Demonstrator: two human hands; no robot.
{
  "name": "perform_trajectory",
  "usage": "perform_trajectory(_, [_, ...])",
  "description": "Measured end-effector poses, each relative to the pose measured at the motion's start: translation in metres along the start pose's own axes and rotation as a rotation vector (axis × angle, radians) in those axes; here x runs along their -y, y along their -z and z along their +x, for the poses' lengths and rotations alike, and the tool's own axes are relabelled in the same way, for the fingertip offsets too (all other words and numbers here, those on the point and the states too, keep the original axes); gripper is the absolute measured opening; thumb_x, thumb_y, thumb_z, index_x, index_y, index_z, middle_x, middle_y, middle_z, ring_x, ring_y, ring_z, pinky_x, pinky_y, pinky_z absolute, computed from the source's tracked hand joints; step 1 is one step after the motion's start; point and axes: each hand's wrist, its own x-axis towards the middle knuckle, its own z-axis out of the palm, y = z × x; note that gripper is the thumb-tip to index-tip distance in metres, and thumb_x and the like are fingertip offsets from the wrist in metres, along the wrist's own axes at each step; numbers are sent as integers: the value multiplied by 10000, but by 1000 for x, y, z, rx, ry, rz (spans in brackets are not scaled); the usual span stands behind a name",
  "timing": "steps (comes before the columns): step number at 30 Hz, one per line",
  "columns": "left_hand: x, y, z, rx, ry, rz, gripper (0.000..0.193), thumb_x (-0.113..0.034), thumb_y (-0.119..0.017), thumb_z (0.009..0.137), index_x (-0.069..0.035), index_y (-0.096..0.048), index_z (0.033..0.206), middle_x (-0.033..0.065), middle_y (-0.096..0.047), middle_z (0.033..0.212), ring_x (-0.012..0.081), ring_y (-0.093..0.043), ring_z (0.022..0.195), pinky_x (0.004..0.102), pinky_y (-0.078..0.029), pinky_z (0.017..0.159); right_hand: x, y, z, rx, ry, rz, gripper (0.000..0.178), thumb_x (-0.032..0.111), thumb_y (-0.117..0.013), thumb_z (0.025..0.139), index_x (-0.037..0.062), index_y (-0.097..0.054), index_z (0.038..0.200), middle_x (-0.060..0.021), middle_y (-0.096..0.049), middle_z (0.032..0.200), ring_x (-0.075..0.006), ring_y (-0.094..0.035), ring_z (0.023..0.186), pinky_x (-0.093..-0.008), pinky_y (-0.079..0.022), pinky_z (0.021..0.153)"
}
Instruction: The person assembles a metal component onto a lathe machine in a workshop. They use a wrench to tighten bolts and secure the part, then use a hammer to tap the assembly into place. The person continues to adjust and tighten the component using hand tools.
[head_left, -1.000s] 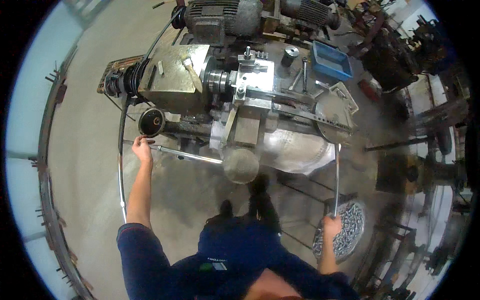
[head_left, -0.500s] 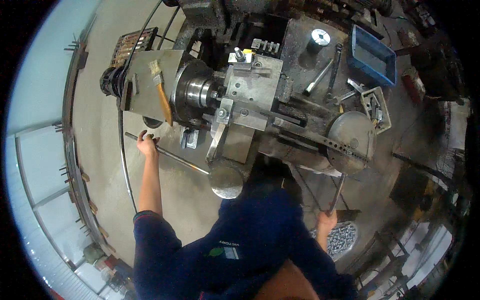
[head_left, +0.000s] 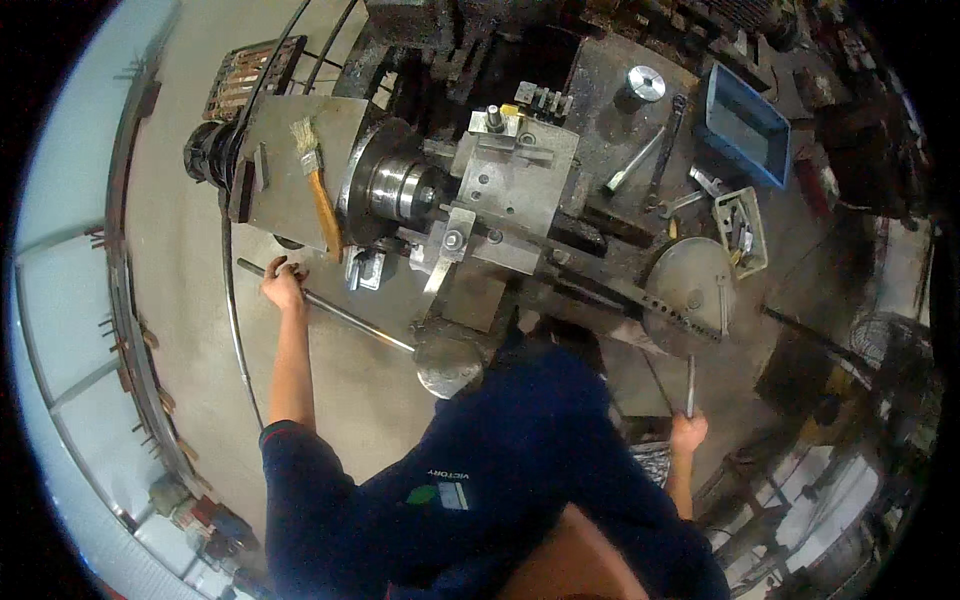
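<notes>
My left hand (head_left: 284, 287) has its fingers curled round a long metal bar (head_left: 350, 325), which slants down to a round metal knob (head_left: 447, 368) in front of my body. At the right, my right hand (head_left: 688, 430) is closed on a slim metal handle (head_left: 691, 385) below a large round disc (head_left: 690, 285). Ahead stands a lathe, with a stepped shiny cylindrical part (head_left: 405, 188) at its chuck (head_left: 365, 180). Right of that part sits the tool post block (head_left: 515, 180), apart from the part's end.
A wooden-handled brush (head_left: 320, 195) lies on the headstock cover. On the right bench are a round slotted metal piece (head_left: 646, 84), spanners (head_left: 670, 150), a blue bin (head_left: 745, 125) and a small tray of tools (head_left: 742, 232). A black cable (head_left: 232, 300) runs down at the left.
My right hand has moved right and slightly up with the handle, which now stands more upright. The tool post block has shifted right, away from the chuck. My left hand keeps holding the bar.
</notes>
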Motion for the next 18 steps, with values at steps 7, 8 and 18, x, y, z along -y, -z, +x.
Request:
perform_trajectory(7, [1, 7, -8, 74, 47, 104, 267, 8, -503, 775, 2, -574, 1032, 119, -589, 782, 178, -587, 579, 269, -492, 499, -22, 40, 71, 6, -58, -399, 315, 251, -605, 572, 53, -644, 814, -202, -620, 800, -379, -583, 788, -454, -458, 732])
perform_trajectory(8, [-2, 11, -12, 101, 61, 144, 282, 2, -514, 773, -3, -574, 1048, 108, -587, 782, 181, -596, 601, 262, -482, 501, -14, 49, 78, 31, -61, -398, 322, 254, -612, 570, 53, -645, 819, -200, -622, 803, -376, -586, 787, -452, -459, 736])
perform_trajectory(18, [-123, -8, -202, 578, -527, 431, 235, -59, -578, 796, -3, -621, 1020, 132, -653, 914, 184, -634, 797, 283, -483, 718, 248, 151, 92, 73, 890, 351, 518, 161, -591, 567, 9, -595, 1063, -181, -580, 1087, -331, -542, 1028, -376, -406, 904])
